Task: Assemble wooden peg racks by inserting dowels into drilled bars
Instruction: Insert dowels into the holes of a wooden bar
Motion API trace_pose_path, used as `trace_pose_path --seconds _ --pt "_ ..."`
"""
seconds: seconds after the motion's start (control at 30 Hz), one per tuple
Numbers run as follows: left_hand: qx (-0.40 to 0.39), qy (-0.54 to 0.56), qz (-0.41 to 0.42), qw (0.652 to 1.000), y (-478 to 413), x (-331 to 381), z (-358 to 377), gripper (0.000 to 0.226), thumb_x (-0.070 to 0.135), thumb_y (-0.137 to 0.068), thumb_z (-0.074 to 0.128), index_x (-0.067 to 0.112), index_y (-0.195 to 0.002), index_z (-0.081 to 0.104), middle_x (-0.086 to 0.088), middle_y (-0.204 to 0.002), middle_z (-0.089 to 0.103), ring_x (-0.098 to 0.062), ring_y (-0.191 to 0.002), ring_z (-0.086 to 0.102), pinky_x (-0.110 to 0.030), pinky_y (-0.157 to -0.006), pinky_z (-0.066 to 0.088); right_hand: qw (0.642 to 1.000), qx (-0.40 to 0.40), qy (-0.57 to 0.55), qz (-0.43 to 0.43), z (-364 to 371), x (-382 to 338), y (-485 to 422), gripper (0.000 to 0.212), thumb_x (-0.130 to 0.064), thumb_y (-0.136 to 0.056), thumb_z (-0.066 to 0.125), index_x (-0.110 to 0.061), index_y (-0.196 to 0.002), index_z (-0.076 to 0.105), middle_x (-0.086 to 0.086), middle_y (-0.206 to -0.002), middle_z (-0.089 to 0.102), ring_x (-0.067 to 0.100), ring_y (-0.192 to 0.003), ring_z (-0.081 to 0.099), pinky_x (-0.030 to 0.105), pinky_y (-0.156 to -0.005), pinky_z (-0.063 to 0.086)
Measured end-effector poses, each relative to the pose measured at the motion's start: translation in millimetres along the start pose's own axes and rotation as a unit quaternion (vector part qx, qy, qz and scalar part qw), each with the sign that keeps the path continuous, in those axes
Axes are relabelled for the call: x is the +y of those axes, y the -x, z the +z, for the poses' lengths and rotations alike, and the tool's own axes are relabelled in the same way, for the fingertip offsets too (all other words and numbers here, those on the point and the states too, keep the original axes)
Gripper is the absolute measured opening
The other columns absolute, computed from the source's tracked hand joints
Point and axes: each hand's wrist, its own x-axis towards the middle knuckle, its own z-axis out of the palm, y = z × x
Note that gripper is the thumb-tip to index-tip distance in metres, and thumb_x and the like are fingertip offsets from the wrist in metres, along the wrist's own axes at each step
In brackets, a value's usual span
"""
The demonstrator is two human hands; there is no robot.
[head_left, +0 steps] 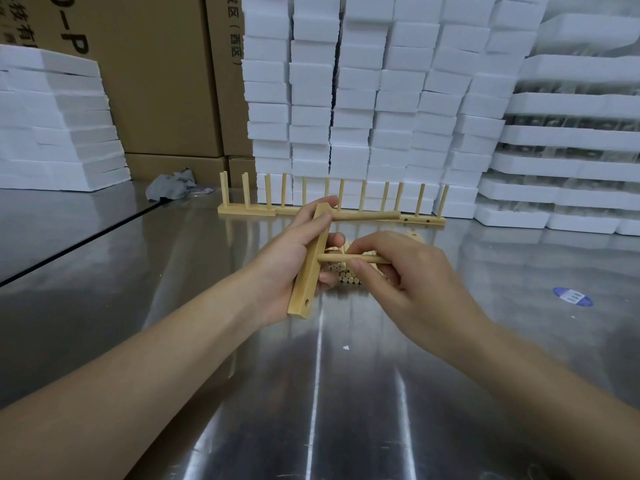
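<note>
Above the steel surface (311,393), your left hand (289,259) grips the drilled bar (308,282) while your right hand (412,282) fingers (367,269) pinch a dowel (332,258) whose tip meets the bar's middle.

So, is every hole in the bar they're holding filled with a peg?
No, the bar in the left hand has an empty hole near its lower end, below the dowel in the right hand.

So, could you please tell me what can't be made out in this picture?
- Head view: how deep the lower dowel sits in the bar; the joint itself hides it.
- Head view: how many pieces are in the dowel pile; the right hand and left hand cover most of it.
- Head view: the print on the blue sticker; too small.
</note>
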Motion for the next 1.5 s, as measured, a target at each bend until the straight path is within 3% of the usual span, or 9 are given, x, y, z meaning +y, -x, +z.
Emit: trace_pose_path --seconds 0.07,0.27,0.47,0.77,0.9,1.07,1.2,1.37,1.5 --pt "0.002 -0.005 0.000 1.000 0.1 -0.9 -0.1 0.031 0.039 -0.111 0.055 0.035 -0.140 0.063 -0.004 -0.083 0.057 -0.017 -0.068 0.052 -0.024 -0.051 0.038 1.000 -0.006 0.002 0.008 1.3 0.6 -0.1 0.011 -0.037 -0.105 0.060 -0.029 -0.104 0.069 -0.042 -0.084 0.054 -0.003 -0.075 0.054 0.016 -0.064 0.034" --pt "-0.009 -0.017 0.003 1.000 0.8 -1.1 1.5 0.031 0.040 -0.111 0.051 0.035 -0.140 0.063 -0.003 -0.082 0.059 -0.016 -0.067 0.056 -0.025 -0.050 0.041 0.997 -0.029 -0.052 0.053 5.2 3.1 1.9 0.045 -0.050 -0.107 0.048 -0.033 -0.066 0.054 -0.013 -0.054 0.049 0.012 -0.053 0.047 0.022 -0.051 0.031" --pt "0.021 -0.026 0.012 0.999 -0.3 -3.3 4.0 0.029 0.032 -0.114 0.046 0.034 -0.139 0.062 -0.002 -0.078 0.052 -0.014 -0.062 0.050 -0.023 -0.049 0.039 0.996 -0.019 -0.060 0.060 6.3 7.6 2.2 0.030 -0.064 -0.095 0.056 -0.037 -0.085 0.060 -0.011 -0.063 0.057 0.013 -0.061 0.054 0.031 -0.056 0.043" --pt "0.074 -0.010 0.032 0.997 0.4 2.7 3.0 0.030 0.030 -0.114 0.047 0.031 -0.140 0.061 -0.001 -0.074 0.050 -0.011 -0.060 0.048 -0.024 -0.051 0.035 0.995 0.019 -0.072 0.062 1.0 6.4 2.1 0.013 -0.045 -0.089 0.057 -0.035 -0.097 0.056 -0.010 -0.077 0.059 0.015 -0.071 0.059 0.046 -0.066 0.052" --pt "0.072 -0.013 0.038 0.997 0.9 4.2 1.7 0.029 0.031 -0.114 0.047 0.031 -0.139 0.061 -0.001 -0.074 0.049 -0.011 -0.061 0.047 -0.024 -0.051 0.034 0.995 0.013 -0.076 0.069 0.4 8.5 1.8 0.005 -0.038 -0.095 0.059 -0.033 -0.093 0.060 -0.008 -0.076 0.060 0.016 -0.072 0.059 0.042 -0.063 0.050" --pt "0.070 -0.028 0.047 0.996 0.6 3.4 1.7 0.028 0.031 -0.114 0.047 0.032 -0.138 0.062 -0.001 -0.075 0.049 -0.011 -0.063 0.047 -0.024 -0.051 0.034 0.992 -0.010 -0.085 0.089 1.3 12.6 2.7 0.024 -0.038 -0.105 0.057 -0.030 -0.083 0.062 -0.010 -0.070 0.062 0.010 -0.060 0.054 0.029 -0.054 0.042" --pt "0.069 -0.041 0.051 0.995 1.7 1.9 2.3 0.028 0.031 -0.114 0.048 0.033 -0.137 0.063 0.000 -0.075 0.049 -0.011 -0.064 0.047 -0.025 -0.052 0.033 0.991 -0.022 -0.085 0.105 2.3 11.4 1.8 0.044 -0.041 -0.108 0.050 -0.020 -0.070 0.056 0.000 -0.060 0.057 0.014 -0.056 0.048 0.043 -0.058 0.042" --pt "0.091 -0.050 0.065 0.992 0.4 2.2 3.0 0.028 0.029 -0.114 0.046 0.030 -0.138 0.061 0.001 -0.073 0.048 -0.011 -0.061 0.045 -0.026 -0.052 0.032 0.988 0.001 -0.112 0.103 1.6 13.0 1.8 0.022 -0.047 -0.101 0.062 -0.029 -0.088 0.065 -0.010 -0.067 0.059 0.009 -0.061 0.053 0.030 -0.059 0.043" --pt "0.104 -0.048 0.068 0.991 0.2 3.0 2.4 0.028 0.029 -0.115 0.045 0.030 -0.138 0.061 0.001 -0.072 0.048 -0.011 -0.061 0.045 -0.027 -0.054 0.030 0.989 0.018 -0.113 0.088 2.2 10.6 1.3 0.005 -0.033 -0.097 0.067 -0.030 -0.094 0.063 -0.008 -0.077 0.063 0.014 -0.070 0.059 0.027 -0.060 0.043"
